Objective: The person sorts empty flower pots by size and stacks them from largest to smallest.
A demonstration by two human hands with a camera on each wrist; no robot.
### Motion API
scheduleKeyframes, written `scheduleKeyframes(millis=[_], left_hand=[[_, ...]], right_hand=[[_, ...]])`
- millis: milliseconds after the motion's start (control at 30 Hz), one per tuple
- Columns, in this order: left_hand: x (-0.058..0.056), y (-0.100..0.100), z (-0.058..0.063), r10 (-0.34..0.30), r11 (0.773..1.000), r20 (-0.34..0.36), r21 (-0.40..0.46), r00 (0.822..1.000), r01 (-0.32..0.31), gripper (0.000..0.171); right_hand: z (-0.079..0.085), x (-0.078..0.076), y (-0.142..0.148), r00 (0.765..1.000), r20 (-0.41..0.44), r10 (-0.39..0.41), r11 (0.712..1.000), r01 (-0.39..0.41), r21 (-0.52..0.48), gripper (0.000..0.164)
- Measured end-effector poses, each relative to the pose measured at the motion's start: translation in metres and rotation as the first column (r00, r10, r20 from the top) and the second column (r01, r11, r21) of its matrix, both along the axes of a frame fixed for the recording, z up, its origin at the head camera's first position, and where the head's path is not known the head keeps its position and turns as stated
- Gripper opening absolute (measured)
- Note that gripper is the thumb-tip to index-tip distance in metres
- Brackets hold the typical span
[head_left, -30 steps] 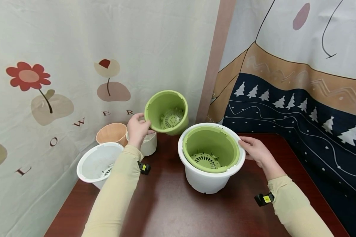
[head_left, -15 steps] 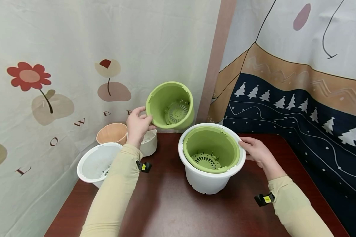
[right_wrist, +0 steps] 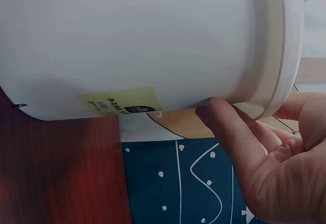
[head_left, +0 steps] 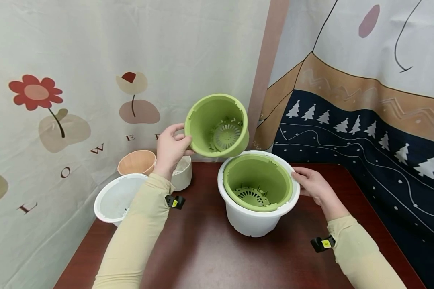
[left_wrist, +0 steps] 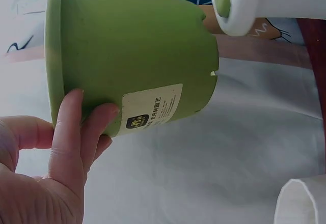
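My left hand pinches the rim of a smaller green flowerpot, thumb inside and fingers on the outer wall. The pot is tilted, its mouth toward the head camera, up in the air behind and left of a white flowerpot. A paper label shows on its side in the left wrist view. Inside the white pot, which stands upright on the table, sits a larger green flowerpot with a slotted base. My right hand grips the white pot's rim at its right side, fingers beneath the lip.
On the left of the dark red table stand a wide white pot, an orange pot and a small cream pot, partly behind my left arm. Printed curtains hang along the table's back and right sides.
My left hand has raised the smaller green flowerpot and carried it rightward, closer to the white pot. My right hand keeps its place on the white rim.
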State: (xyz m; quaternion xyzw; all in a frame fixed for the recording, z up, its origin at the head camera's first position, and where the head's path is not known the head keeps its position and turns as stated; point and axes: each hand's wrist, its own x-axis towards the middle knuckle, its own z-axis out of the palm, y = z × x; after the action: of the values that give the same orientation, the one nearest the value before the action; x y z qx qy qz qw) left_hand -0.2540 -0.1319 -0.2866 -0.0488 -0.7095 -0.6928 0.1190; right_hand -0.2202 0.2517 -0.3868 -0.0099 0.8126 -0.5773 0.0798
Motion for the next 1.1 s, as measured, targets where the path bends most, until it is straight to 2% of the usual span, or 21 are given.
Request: scheduleKeyframes(millis=[233, 467, 700, 1100], left_hand=[[0.009, 0.009, 0.012, -0.039, 0.998, 0.014, -0.038, 0.999, 0.04, 0.047], [0.02, 0.02, 0.019, -0.104, 0.994, -0.012, -0.047, 0.995, 0.103, 0.044], [0.027, 0.032, 0.021, -0.201, 0.979, 0.01, -0.034, 0.979, 0.202, 0.042], [0.037, 0.046, 0.022, -0.268, 0.955, 0.028, -0.12, 0.963, 0.27, 0.04]], right_hand=[[-0.002, 0.0, 0.001, 1.0, -0.002, 0.0, 1.0, 0.0, -0.006, 0.052], [-0.002, -0.001, 0.001, 1.0, 0.005, -0.002, 1.0, 0.002, -0.02, 0.051], [-0.002, 0.0, 0.0, 1.0, 0.004, 0.001, 1.0, -0.001, -0.028, 0.051], [-0.002, -0.001, 0.002, 1.0, -0.003, 0.02, 0.999, -0.02, -0.032, 0.053]])
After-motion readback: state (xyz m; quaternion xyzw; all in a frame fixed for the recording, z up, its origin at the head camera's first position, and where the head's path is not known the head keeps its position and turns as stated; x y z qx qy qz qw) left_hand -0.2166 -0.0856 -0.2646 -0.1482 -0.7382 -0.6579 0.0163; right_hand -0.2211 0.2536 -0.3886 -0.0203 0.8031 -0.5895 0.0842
